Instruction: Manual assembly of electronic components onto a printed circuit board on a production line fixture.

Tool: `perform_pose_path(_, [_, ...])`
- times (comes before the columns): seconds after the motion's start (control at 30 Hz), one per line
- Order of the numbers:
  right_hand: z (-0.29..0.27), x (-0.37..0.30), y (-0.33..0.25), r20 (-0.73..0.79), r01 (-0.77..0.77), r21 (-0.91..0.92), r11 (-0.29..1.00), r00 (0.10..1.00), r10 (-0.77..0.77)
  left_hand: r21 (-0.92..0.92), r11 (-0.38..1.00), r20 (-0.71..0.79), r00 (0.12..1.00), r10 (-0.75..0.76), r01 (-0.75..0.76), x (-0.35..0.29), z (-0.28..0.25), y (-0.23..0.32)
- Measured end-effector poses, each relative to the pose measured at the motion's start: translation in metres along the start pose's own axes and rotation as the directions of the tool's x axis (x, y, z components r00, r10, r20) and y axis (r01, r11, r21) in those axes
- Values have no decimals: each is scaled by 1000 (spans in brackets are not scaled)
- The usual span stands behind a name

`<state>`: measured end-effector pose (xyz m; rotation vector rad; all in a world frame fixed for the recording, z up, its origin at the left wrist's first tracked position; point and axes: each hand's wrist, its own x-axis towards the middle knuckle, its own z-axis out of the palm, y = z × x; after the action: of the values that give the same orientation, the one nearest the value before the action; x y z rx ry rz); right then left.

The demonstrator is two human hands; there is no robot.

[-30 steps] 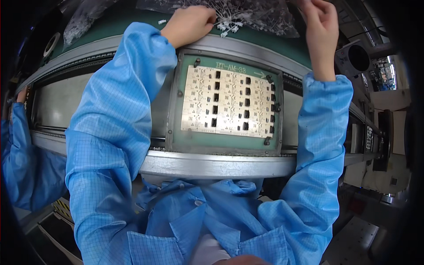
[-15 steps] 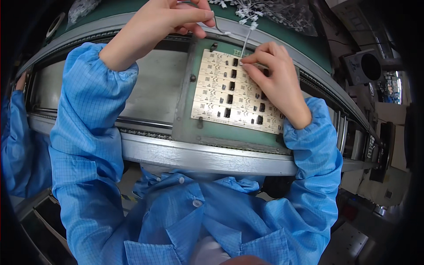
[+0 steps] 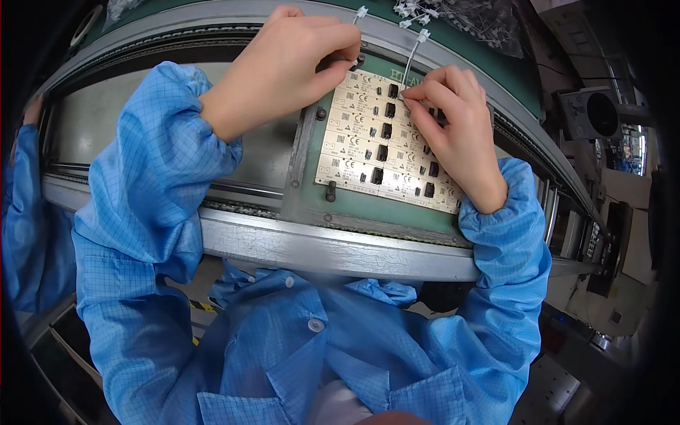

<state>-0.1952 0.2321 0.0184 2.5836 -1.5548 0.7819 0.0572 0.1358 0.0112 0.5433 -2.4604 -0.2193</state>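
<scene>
A cream panel of circuit boards (image 3: 354,156) with rows of black components lies in a green fixture (image 3: 301,191) in front of me. My right hand (image 3: 453,120) is over its upper part, thumb and forefinger pinched on one end of a cable with white connectors (image 3: 423,35); the other end sticks up beyond the panel. At the panel's upper left corner, my left hand (image 3: 304,64) is closed in a pinch on a second cable. One white connector (image 3: 360,13) of that cable shows above the knuckles; its other end is mostly hidden by the fingers.
Metal conveyor rails (image 3: 340,253) run across in front of and behind the fixture. More white-ended cables (image 3: 418,13) and a clear plastic bag (image 3: 489,28) lie on the green surface at the back. Another person's blue sleeve (image 3: 32,219) is at far left.
My left hand has come right and down with its cable, from above the rail to the panel's upper left corner. My right hand stays pinched on its cable; the view has shifted slightly.
</scene>
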Motion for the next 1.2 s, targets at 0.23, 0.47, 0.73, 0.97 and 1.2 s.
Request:
perform_pose_path(0.23, [-2, 8, 3, 34, 32, 71, 997, 999, -34, 136, 908, -517, 753, 407, -397, 2, 45, -36])
perform_pose_path(0.47, [-5, 0, 4, 24, 9, 3, 1000, 1000, -9, 75, 976, 16, 978, -207, 205, 10, -4, 27])
perform_pose_path(0.73, [-16, 0, -13, 117, 159, -168, 973, 983, -141, 171, 969, -63, 983, -172, 180, -9, 14, 15])
perform_pose_path(0.97, [-4, 79, 100, -101, -26, -117, 993, 995, 14, 148, 955, -80, 966, -247, 256, -3, 12, 18])
perform_pose_path(1.2, [7, 111, 90, -203, -137, 10, 991, 970, 136, 7, 945, 19, 944, -328, 328, -4, 12, 8])
